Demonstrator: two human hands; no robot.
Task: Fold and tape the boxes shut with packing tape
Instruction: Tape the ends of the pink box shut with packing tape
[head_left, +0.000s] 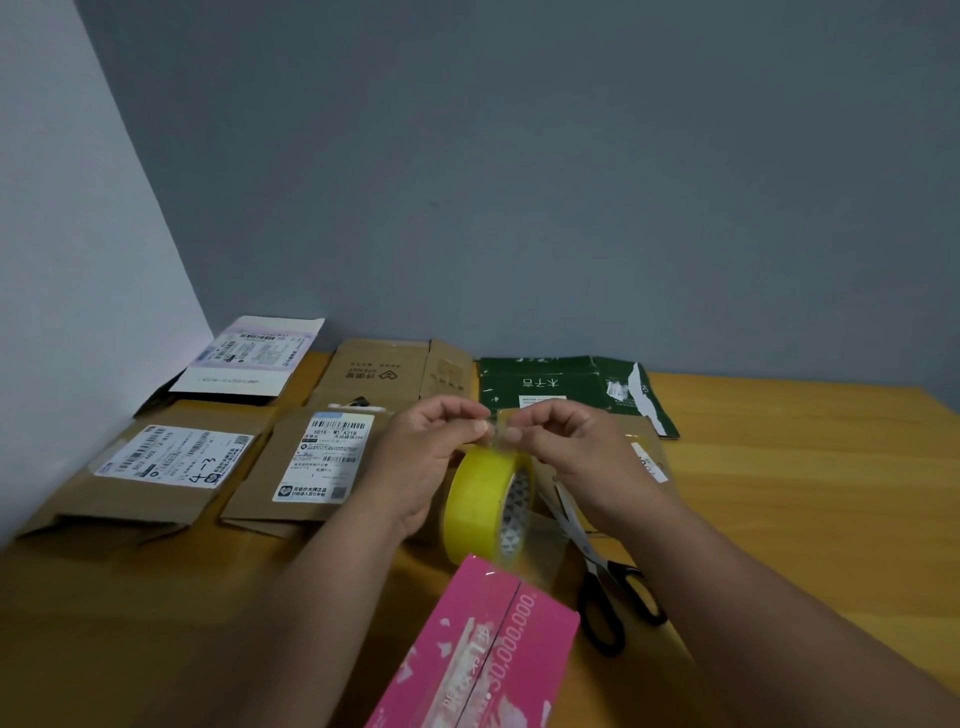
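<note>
Both hands work the yellow tape roll (488, 501), upright on the counter (779, 493) beyond the pink box (483, 649). Your left hand (431, 457) steadies the roll; right hand (566, 447) fingers pinch the loose tape end at its top. Peel slowly and straight, keep the strip flat, then lay it along the box's centre seam. Scissors (597, 571) sit beside it.

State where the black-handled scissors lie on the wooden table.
In the head view, the black-handled scissors lie on the wooden table, right of the yellow tape roll and the pink box, under the right forearm.
</note>
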